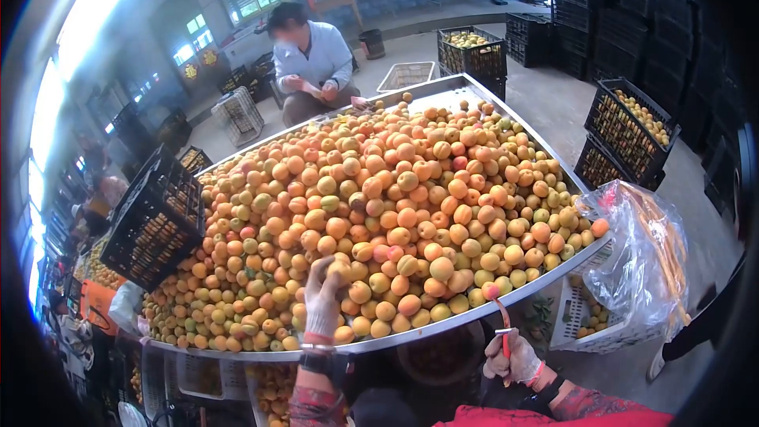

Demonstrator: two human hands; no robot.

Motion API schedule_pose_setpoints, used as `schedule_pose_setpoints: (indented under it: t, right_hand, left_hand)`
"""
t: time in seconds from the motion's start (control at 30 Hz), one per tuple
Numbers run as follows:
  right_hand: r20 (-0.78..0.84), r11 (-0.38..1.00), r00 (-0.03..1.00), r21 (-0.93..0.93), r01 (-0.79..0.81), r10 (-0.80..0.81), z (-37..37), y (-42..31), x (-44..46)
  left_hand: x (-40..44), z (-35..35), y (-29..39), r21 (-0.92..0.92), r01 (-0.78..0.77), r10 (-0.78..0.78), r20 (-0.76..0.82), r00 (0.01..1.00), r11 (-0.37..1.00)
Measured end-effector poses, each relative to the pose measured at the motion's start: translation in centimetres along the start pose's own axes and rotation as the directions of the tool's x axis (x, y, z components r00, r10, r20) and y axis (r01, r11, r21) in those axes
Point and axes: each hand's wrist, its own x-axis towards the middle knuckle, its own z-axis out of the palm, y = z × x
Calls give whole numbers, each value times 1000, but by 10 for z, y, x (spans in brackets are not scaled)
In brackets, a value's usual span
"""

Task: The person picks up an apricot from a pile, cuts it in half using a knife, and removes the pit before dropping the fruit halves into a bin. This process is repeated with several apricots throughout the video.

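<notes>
The right hand (514,360) is shut around a thin tool (504,317) with a red part, and the left hand (321,308) has its fingers bent round one fruit (340,272) near the front of the big pile (379,182). That fruit looks light, round and a bit soft, so it could bruise or roll, and is best held gently by its fat sides. Past the pile on the tray (444,96), a person (320,55) sits low.
</notes>
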Motion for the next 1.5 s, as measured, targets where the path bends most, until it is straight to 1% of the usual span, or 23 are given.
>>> schedule_pose_setpoints:
  t: [0.07,0.1,0.13,0.17,0.2,0.27,0.33,0.37,0.4,0.47,0.57,0.7,0.8,0.83,1.0,1.07,1.13,1.17,1.2,1.27,1.37,1.47,1.5]
  right_hand:
    - [-7,999,1000,-48,3,-4,4,1,1]
    - [0,998,1000,-57,8,-8,4,3,2]
    - [5,998,1000,-67,11,-11,3,5,1]
    - [-17,996,1000,-81,21,-22,3,6,-1]
    - [-31,995,999,-96,29,-33,4,7,-1]
    - [-29,992,998,-114,48,-52,8,10,0]
    - [-10,989,997,-123,76,-78,8,10,0]
    - [-11,997,999,-63,46,-47,4,14,2]
    - [-7,996,998,-70,57,-58,3,15,3]
    - [0,994,997,-83,76,-76,3,16,4]
    - [8,983,994,-144,112,-112,2,16,4]
    - [11,983,991,-130,131,-130,-2,19,7]
    - [6,985,989,-97,146,-146,-3,22,8]
    - [4,991,993,-60,120,-120,-5,23,10]
    - [-46,982,993,-162,101,-110,-3,21,9]
    - [-88,982,991,-170,85,-102,1,18,8]
    - [-123,986,987,-142,87,-105,-2,21,10]
    - [-93,981,988,-162,107,-123,-18,29,18]
    - [-41,990,992,-88,111,-115,-37,39,26]
    - [-152,961,986,-275,26,-71,7,13,5]
    - [-155,964,976,-241,111,-151,-2,24,13]
    - [-178,933,977,-357,50,-120,23,8,-6]
    - [-205,952,976,-305,3,-69,24,5,-5]
  left_hand:
    - [-35,-9,-7,-216,132,-135,1,991,967]
    - [-46,-16,-23,-437,141,-125,65,990,888]
    - [-67,-12,-21,-519,202,-210,45,977,830]
    - [-83,-18,-36,-597,219,-215,80,973,772]
    - [-99,-20,-45,-644,271,-297,71,952,715]
    - [-127,-21,-56,-666,343,-376,100,921,662]
    - [-149,-24,-66,-627,394,-378,167,911,672]
    - [-156,-30,-74,-620,428,-386,212,898,657]
    - [-164,-30,-75,-606,439,-389,223,894,663]
    - [-175,-37,-85,-660,487,-446,248,860,571]
    - [-189,-46,-105,-723,509,-453,299,840,467]
    - [-188,-45,-103,-700,539,-446,340,828,469]
    - [-187,-46,-109,-664,508,-424,304,853,548]
    - [-187,-47,-107,-664,509,-404,323,856,548]
    - [-193,-50,-106,-663,485,-370,320,872,570]
    - [-195,-51,-100,-647,471,-366,302,880,600]
    - [-193,-57,-117,-616,480,-375,302,876,625]
    - [-190,-62,-126,-638,483,-329,354,876,600]
    - [-202,-45,-91,-667,380,-261,276,925,641]
    - [-197,-46,-95,-645,348,-269,221,937,681]
    - [-202,-41,-76,-625,312,-229,213,950,715]
    - [-204,-43,-82,-670,326,-243,218,945,667]
    - [-201,-43,-85,-659,322,-258,196,946,680]
